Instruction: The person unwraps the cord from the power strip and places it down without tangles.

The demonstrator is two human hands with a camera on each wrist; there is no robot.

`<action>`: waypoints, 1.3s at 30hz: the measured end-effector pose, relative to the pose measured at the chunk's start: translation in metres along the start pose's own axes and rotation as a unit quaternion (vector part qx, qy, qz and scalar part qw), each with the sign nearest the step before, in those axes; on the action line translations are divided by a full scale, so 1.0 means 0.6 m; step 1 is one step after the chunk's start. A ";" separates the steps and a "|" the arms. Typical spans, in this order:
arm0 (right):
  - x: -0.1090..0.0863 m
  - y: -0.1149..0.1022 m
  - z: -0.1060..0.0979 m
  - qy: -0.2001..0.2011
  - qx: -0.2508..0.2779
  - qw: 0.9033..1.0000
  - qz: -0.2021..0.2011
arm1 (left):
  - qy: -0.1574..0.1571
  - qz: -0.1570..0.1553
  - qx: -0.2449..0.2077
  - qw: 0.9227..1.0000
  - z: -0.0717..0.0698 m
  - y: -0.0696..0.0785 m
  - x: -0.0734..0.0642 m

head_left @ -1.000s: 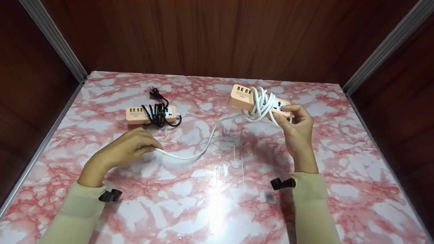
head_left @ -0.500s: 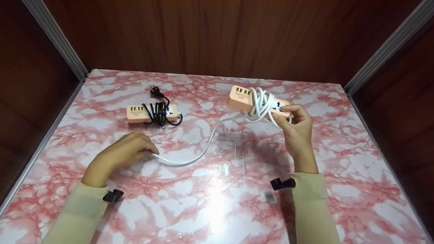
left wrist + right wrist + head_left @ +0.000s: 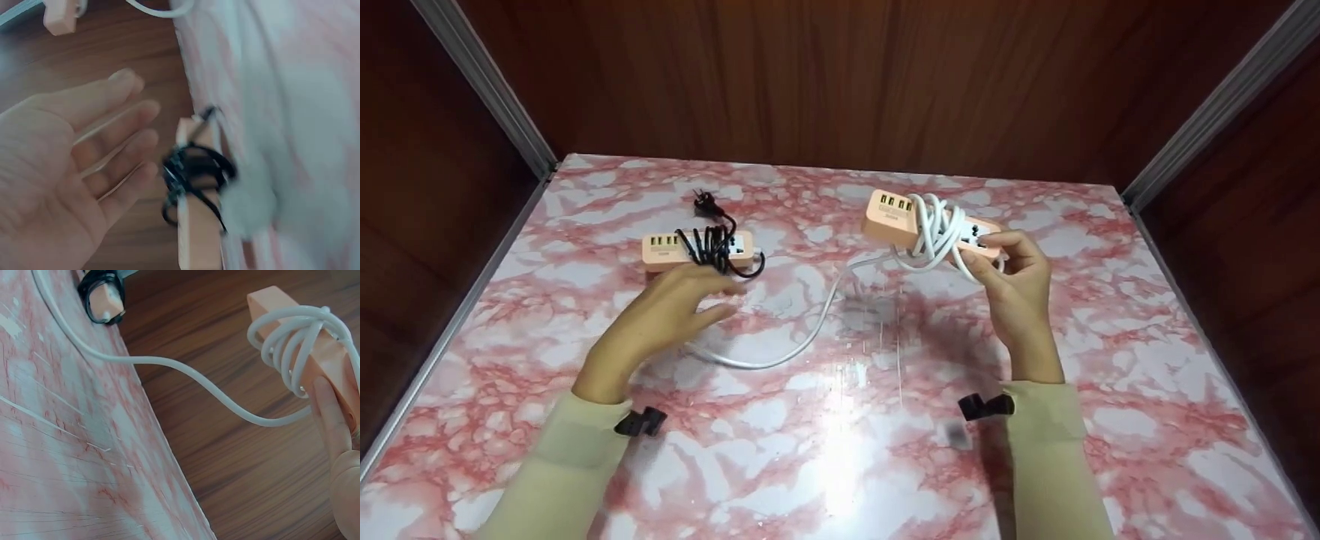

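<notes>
My right hand [image 3: 1020, 281] grips the end of a peach power strip [image 3: 891, 215], raised at a tilt over the table. White cord [image 3: 292, 343] is wound round its middle, and a loose length [image 3: 823, 304] runs left to the tabletop. My left hand [image 3: 667, 311] is spread in front of a second peach power strip [image 3: 660, 260], partly covering it. In the left wrist view that palm [image 3: 39, 185] holds nothing. Black cord [image 3: 194, 174] wraps this strip. The white cord's far end passes behind my left hand; a blurred white shape [image 3: 247, 208] lies there.
A black plug [image 3: 706, 204] sticks up behind the left strip. The pink-and-white marbled table [image 3: 840, 420] is bordered by a brown wood-grain panel [image 3: 840, 82] at the back and panels with metal edging [image 3: 1207, 105] at the sides.
My left hand has let go of the white cord, spread its fingers and moved up and right towards the black-corded strip. The right hand and its strip have hardly moved.
</notes>
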State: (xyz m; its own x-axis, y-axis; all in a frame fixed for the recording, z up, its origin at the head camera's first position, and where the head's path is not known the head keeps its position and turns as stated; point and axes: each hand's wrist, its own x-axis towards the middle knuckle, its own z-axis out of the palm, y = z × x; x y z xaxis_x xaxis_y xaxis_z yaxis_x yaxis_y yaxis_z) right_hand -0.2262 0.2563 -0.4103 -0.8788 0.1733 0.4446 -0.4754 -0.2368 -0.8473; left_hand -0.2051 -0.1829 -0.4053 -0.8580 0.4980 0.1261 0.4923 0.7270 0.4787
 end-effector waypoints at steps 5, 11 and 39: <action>0.000 0.001 -0.002 -0.003 -0.003 1.000 0.002 | 0.064 0.013 -0.043 0.997 0.013 0.044 0.042; 0.002 -0.001 -0.003 -0.013 -0.001 1.000 0.009 | 0.093 0.015 -0.065 0.993 0.047 0.084 0.091; 0.001 0.002 -0.002 -0.024 -0.013 1.000 0.014 | 0.084 -0.004 -0.171 0.982 0.162 0.104 0.209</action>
State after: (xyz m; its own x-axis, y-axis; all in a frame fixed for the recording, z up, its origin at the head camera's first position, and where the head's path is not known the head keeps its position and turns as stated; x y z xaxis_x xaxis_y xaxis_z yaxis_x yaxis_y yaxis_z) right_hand -0.2270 0.2572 -0.4114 -0.8927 0.1203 0.4344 -0.4506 -0.2162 -0.8661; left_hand -0.2675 -0.0292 -0.4439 -0.8883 0.3859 0.2491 0.4316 0.5160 0.7399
